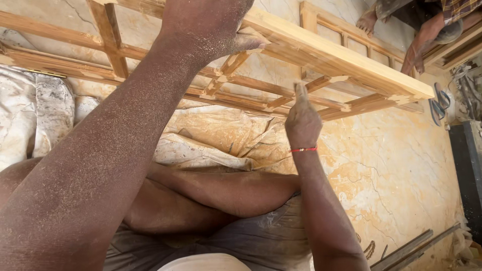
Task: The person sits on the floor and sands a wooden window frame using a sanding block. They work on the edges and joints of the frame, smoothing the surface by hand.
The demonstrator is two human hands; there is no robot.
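Wood frame [321,55] propped above the marble floor [401,165] | left hand [206,22] clamps frame's top rail, fingers closed on it | right hand [303,123] below rail, fist closed, one finger touching a joint | judgement: keep frame steadied.

Left arm stretches up and away from lower left, forearm dusted with fine sawdust; left hand [206,22] at top centre, back toward camera, thumb pressed out to right, fingers curled out of sight. Right arm rises from bottom centre, forearm near upright, thin red thread at wrist; right hand [303,123] loosely fisted, back toward camera, one finger pointing straight up. Bare legs folded crosswise between both arms, low in view
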